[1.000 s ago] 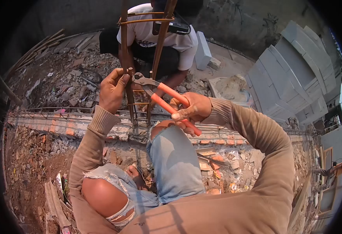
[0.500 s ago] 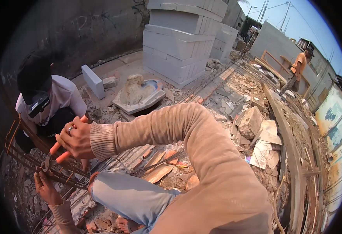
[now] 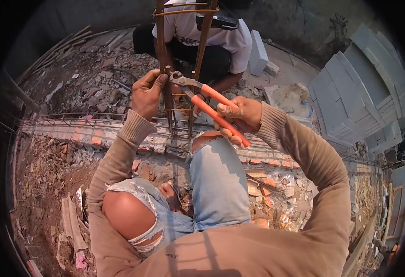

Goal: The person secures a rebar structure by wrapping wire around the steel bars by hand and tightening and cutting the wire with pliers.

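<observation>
My right hand (image 3: 240, 119) is wrapped round the orange handles of a pair of pliers (image 3: 216, 109), which are spread apart. The metal jaws reach left to the upright rebar cage (image 3: 162, 48), near the top of a short bar. My left hand (image 3: 148, 94) pinches at the cage's left side, with thumb and forefinger against a rusty bar just left of the jaws. Whether the jaws grip a tie wire is too small to tell. Thin bent ties (image 3: 186, 12) ring the upper part of the cage.
A co-worker (image 3: 207, 46) crouches behind the cage. Pale blocks (image 3: 350, 97) are stacked at the right. A low brick footing (image 3: 80, 134) with long bars crosses in front of my knees. Rubble (image 3: 45, 184) and wood scraps (image 3: 70, 221) lie around.
The view swung right half a second ago, showing another person in orange, and is now back on the cage. Both hands remain at the cage, with the pliers still in my right hand.
</observation>
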`<state>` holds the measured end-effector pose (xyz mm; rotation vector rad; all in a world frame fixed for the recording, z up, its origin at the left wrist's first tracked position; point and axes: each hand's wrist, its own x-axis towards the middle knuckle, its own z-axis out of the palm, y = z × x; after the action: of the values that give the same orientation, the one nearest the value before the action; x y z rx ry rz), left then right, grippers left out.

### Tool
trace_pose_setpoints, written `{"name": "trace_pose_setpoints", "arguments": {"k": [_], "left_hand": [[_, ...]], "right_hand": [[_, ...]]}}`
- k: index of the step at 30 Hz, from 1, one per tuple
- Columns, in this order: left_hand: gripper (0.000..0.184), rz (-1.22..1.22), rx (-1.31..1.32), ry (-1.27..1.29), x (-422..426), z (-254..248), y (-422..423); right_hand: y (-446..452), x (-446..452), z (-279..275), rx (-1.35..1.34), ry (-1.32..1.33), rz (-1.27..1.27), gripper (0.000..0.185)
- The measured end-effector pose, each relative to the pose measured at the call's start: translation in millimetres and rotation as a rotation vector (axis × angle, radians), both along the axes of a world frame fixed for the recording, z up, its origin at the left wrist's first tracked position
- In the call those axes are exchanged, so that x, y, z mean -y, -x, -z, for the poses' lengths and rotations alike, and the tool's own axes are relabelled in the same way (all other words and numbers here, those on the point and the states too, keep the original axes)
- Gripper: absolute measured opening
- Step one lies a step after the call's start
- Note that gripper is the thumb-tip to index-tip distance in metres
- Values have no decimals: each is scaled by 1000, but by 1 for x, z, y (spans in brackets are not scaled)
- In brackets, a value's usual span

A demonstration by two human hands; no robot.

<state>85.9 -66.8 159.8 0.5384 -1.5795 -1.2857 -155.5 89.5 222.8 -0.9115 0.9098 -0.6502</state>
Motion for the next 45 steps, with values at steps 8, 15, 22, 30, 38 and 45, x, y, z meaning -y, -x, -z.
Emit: {"name": "trace_pose_setpoints", "arguments": {"k": [8, 15, 22, 30, 38, 45], "left_hand": [[32, 142, -178, -156, 2, 0, 0], [37, 167, -106, -240, 4, 2, 0], [35, 41, 7, -67, -2, -5, 3], [35, 110, -15, -9, 4, -4, 1], [48, 391, -28, -241, 18, 14, -2], [47, 591, -188, -325, 16, 4, 0]], "right_hand": [[9, 19, -27, -534, 169, -219, 50], [-16, 4, -20, -1899, 1617, 185, 60], [-30, -1, -16, -2065, 1255, 95, 37], [-3, 18, -14, -186, -3, -86, 49], [6, 28, -16, -288, -57, -234, 30], [-14, 7, -42, -1305, 751, -194, 76]]}}
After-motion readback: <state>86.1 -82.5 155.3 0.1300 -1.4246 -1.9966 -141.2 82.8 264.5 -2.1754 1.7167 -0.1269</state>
